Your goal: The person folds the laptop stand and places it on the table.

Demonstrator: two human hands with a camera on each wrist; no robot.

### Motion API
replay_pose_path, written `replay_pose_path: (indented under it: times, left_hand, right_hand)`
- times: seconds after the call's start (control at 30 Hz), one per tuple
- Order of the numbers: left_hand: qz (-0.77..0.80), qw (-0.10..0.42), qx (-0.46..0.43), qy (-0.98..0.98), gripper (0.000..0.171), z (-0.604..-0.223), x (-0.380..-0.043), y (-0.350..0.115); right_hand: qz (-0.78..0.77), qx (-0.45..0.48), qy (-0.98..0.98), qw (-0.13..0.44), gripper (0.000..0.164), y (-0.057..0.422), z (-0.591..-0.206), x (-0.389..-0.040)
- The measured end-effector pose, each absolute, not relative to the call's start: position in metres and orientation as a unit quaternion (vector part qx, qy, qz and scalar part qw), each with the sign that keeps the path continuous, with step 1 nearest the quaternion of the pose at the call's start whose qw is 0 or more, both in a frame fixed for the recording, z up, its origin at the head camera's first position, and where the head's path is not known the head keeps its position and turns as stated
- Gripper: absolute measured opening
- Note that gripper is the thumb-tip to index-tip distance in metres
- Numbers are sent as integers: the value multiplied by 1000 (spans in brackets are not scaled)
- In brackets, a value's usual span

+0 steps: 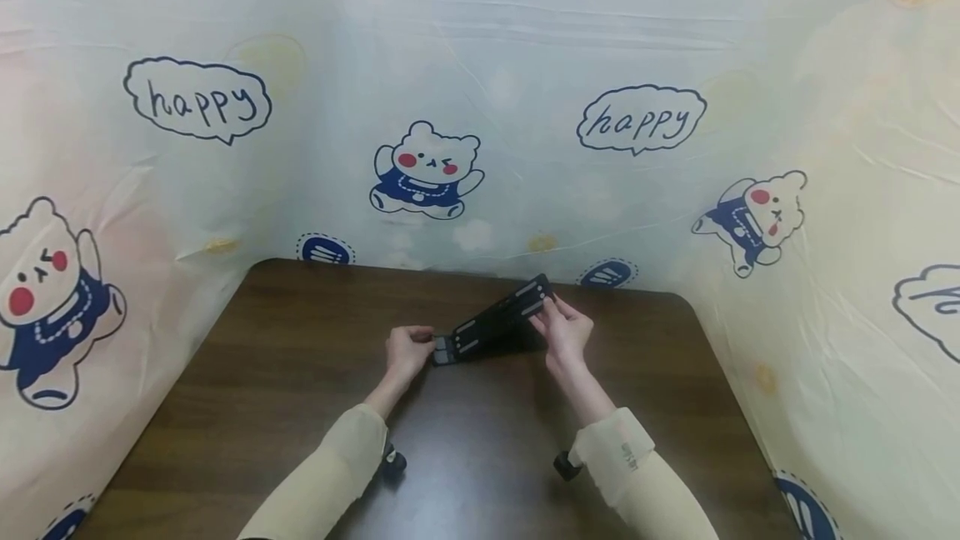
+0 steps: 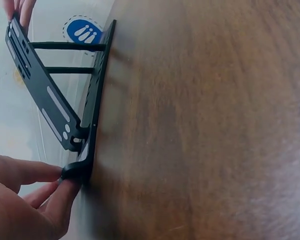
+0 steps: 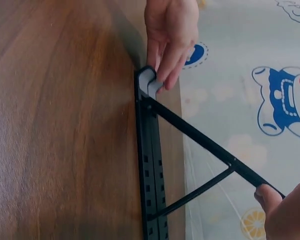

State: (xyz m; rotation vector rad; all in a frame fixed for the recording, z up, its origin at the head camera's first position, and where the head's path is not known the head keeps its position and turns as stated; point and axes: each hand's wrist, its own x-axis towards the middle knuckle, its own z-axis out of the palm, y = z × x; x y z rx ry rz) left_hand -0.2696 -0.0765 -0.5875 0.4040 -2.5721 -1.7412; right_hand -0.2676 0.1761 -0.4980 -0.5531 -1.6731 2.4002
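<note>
Black folding stand point(image 1: 495, 325), toward the far side of the wooden desk point(image 1: 300, 373), between the two hands. Upper plate point(image 2: 44, 87) slants up from a joint near the hooked lip point(image 2: 76, 171); struts point(image 3: 191, 192) bridge it to the long base point(image 3: 151, 135), low along the wood. Whether the base bears fully on the desk, I can't tell from my feeds.

Left hand point(image 1: 407, 354): fingers pinched on the lip, only its thickness between them. I judge it steadies the low end against sliding or tipping. Right hand point(image 1: 567, 333): thumb and fingers grip the plate's raised end, nearly together; I take that for leverage, far from the joint, where the angle is easiest to govern.

Relative to fingers: lip at the left fingertips, ahead of the palm; plate running down and leftward from the right ones. Struts untouched, as far as I see.
</note>
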Motion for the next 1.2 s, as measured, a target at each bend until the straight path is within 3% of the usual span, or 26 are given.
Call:
replay_pose_path:
  times: [0.2, 0.9, 1.2]
  left_hand:
    - [-538, 13, 130, -833, 27, -597, -286, -78]
    - [-541, -13, 126, -832, 26, -621, -330, -85]
    - [-538, -10, 122, -834, 25, -607, -331, -78]
  right_hand:
    - [791, -190, -572, 105, 36, 172, -499, -263]
    - [754, -187, -622, 96, 38, 177, -500, -240]
    - [760, -164, -618, 114, 40, 177, -506, -233]
